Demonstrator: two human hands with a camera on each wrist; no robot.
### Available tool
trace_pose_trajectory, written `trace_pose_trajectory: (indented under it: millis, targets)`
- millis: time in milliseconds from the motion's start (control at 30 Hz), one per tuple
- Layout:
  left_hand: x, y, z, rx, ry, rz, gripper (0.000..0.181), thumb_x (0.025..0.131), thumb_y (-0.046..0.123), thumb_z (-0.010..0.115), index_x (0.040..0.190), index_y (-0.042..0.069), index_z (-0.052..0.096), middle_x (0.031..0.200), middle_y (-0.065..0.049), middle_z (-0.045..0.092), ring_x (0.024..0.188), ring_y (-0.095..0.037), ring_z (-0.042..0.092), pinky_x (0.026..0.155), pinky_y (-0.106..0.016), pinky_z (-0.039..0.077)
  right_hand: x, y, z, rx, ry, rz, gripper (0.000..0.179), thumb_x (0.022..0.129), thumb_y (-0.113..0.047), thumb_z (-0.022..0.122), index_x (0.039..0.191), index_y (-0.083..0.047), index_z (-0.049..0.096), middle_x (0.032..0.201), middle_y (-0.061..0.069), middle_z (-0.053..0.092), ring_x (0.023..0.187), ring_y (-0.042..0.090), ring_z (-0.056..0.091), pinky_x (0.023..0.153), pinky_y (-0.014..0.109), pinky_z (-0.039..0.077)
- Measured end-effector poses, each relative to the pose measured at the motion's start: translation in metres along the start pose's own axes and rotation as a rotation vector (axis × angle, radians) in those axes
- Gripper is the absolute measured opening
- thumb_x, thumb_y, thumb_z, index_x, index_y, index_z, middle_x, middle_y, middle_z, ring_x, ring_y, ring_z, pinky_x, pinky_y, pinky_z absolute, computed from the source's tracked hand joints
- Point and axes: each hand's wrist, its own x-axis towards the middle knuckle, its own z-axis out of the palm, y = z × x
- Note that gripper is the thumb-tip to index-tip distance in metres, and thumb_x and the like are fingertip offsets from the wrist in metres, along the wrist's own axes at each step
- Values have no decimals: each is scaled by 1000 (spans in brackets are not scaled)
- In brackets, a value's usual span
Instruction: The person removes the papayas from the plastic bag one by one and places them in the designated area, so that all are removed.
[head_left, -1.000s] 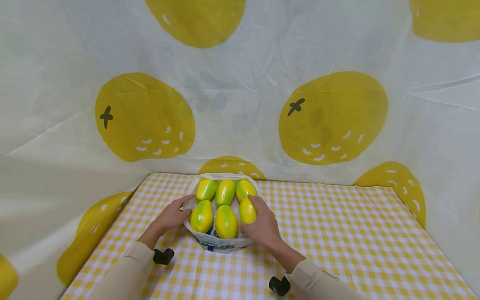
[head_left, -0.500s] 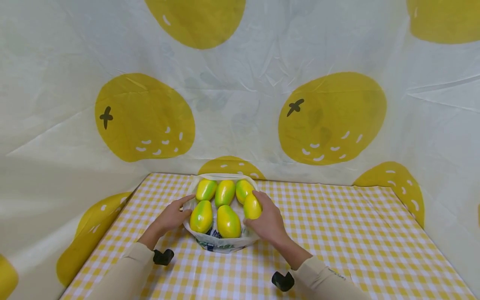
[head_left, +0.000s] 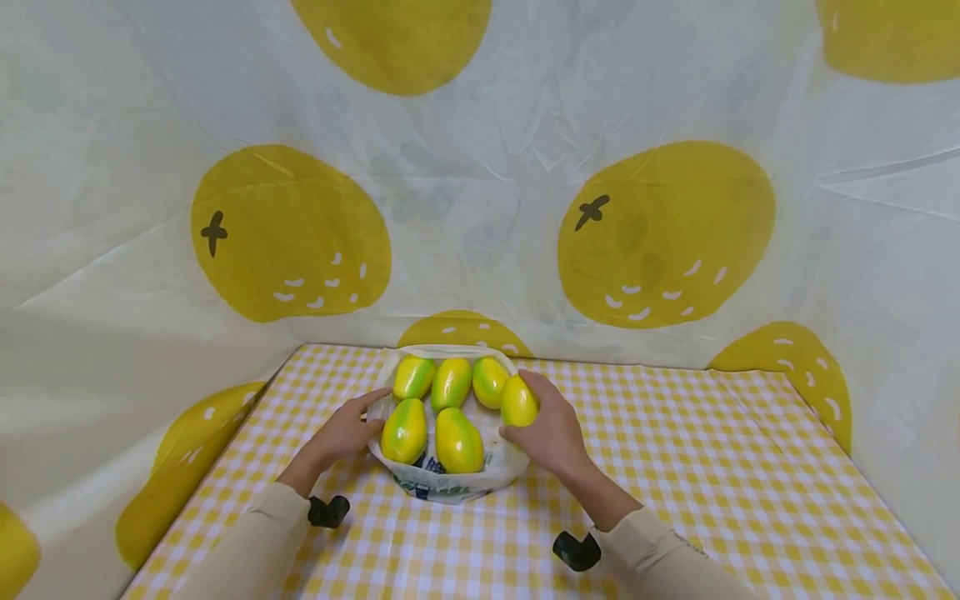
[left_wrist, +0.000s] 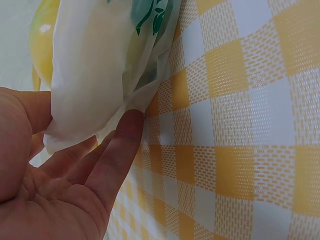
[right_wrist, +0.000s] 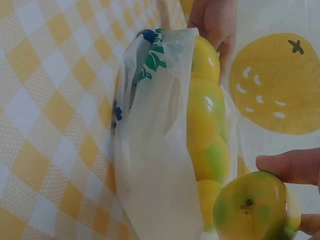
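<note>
A white plastic bag with green and blue print stands with its mouth up on the table. Several yellow-green mangoes lie in it in two rows. My left hand holds the bag's left rim; in the left wrist view the thumb passes behind the plastic and other fingers lie along its outside. At the right rim, my right hand grips one mango between thumb and fingers. The right wrist view shows this mango raised beside the bag's mouth, its stem end towards the camera.
A yellow-and-white checked cloth covers the table. Behind it and at both sides hangs a white curtain printed with large yellow fruits. Black wrist devices sit below both cuffs.
My right hand has drawn its mango to the right and slightly up, away from the front row to the bag's right rim. The front middle mango has shifted slightly right. My left hand stays in place.
</note>
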Motion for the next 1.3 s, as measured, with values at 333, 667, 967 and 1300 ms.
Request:
trace_pose_trajectory:
  millis: [333, 667, 967, 1300]
  targets:
    - [1, -1, 0, 6, -8, 0, 60, 101, 10, 53, 160, 12, 42, 163, -22, 42, 127, -36, 48, 101, -50, 42, 4, 3, -16, -55, 13, 11, 87, 79, -14, 86, 157, -12, 46, 163, 15, 45, 137, 41, 54, 106, 58, 50]
    - [2, 0, 0, -19, -2, -12, 62, 100, 7, 53, 160, 11, 41, 157, -24, 47, 67, -22, 47, 68, -32, 46, 9, 11, -25, -89, 16, 9, 89, 78, -14, 84, 157, -9, 45, 164, 19, 42, 145, 43, 47, 113, 60, 43]
    - [3, -1, 0, 3, -1, -2, 61, 100, 7, 53, 160, 10, 42, 159, -24, 45, 87, -25, 54, 74, -32, 45, 9, 13, -36, -113, 29, 4, 87, 80, -13, 84, 157, -7, 45, 161, 18, 46, 136, 43, 53, 105, 59, 47]
    - [3, -3, 1, 34, 4, -4, 60, 100, 7, 53, 159, 11, 44, 162, -23, 43, 119, -33, 51, 88, -38, 45, 11, 25, -49, -134, 44, 12, 87, 79, -11, 82, 157, -7, 44, 161, 19, 45, 131, 43, 55, 100, 59, 49]
